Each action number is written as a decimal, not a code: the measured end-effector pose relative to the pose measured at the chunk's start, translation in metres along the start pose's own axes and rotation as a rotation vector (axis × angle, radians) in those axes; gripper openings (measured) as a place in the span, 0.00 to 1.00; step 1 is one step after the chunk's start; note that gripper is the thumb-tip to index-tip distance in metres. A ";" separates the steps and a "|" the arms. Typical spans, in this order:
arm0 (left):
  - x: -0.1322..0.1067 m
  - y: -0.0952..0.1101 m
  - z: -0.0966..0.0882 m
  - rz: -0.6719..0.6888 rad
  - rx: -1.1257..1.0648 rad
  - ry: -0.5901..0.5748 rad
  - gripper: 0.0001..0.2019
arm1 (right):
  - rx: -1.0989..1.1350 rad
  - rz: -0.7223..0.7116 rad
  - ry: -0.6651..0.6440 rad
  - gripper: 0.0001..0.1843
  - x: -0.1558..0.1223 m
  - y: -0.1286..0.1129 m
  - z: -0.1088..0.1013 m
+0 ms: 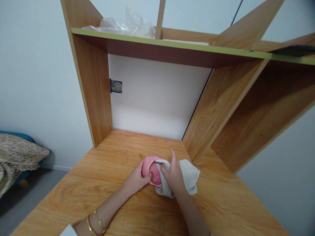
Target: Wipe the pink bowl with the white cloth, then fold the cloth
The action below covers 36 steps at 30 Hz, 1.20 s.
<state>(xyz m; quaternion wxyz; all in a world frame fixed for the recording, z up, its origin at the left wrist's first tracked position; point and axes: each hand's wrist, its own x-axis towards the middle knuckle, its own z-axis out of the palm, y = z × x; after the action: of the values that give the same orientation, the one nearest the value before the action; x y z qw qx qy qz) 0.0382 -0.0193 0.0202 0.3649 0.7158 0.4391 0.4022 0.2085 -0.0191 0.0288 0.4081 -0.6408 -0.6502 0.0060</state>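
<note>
Just above the wooden desk, my left hand (138, 177) grips a pink bowl-like container (155, 175) by its left side, the thumb over its rim. The container is tilted so that its inside faces me. A pale grey cloth (189, 175) is bunched in my right hand (173, 172), which presses part of it against the container's right rim. The rest of the cloth spreads out to the right, under and beyond the hand. My right index finger points up and away from the cloth. The container's far side and base are hidden.
The wooden desk (118, 150) has side panels and a shelf (172, 49) above. A clear plastic bag (128, 26) lies on that shelf. An uncovered wall socket box (116, 86) is behind. A blue seat with a fringed blanket (22, 152) stands left.
</note>
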 end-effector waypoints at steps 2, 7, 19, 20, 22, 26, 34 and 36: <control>-0.001 0.000 0.000 0.007 0.000 -0.004 0.24 | -0.081 0.128 -0.076 0.41 0.001 -0.001 -0.002; -0.001 -0.001 -0.001 -0.024 -0.009 -0.002 0.26 | -0.198 0.320 -0.359 0.36 0.000 -0.006 -0.007; -0.001 0.007 -0.004 0.027 -0.037 -0.008 0.23 | -0.005 0.005 -0.064 0.34 -0.002 -0.003 -0.005; -0.001 0.008 -0.005 0.026 -0.035 -0.011 0.23 | 0.000 0.059 -0.085 0.35 -0.002 -0.002 -0.004; -0.002 0.010 -0.005 0.019 -0.027 -0.012 0.23 | 0.013 0.162 -0.156 0.34 -0.001 -0.001 -0.003; -0.002 0.006 -0.005 0.015 -0.034 -0.028 0.24 | 0.042 0.207 -0.201 0.31 -0.003 -0.001 -0.002; -0.004 0.003 0.002 0.022 -0.233 -0.027 0.35 | 0.098 0.252 -0.059 0.30 -0.009 -0.007 0.002; -0.005 0.005 0.003 0.000 -0.243 -0.035 0.35 | 0.120 0.250 -0.057 0.30 -0.009 -0.010 0.002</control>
<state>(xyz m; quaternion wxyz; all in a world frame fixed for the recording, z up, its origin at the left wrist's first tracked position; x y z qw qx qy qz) 0.0414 -0.0265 0.0222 0.4565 0.6733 0.3804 0.4399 0.1981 -0.0272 0.0280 0.4231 -0.6908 -0.5752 0.1140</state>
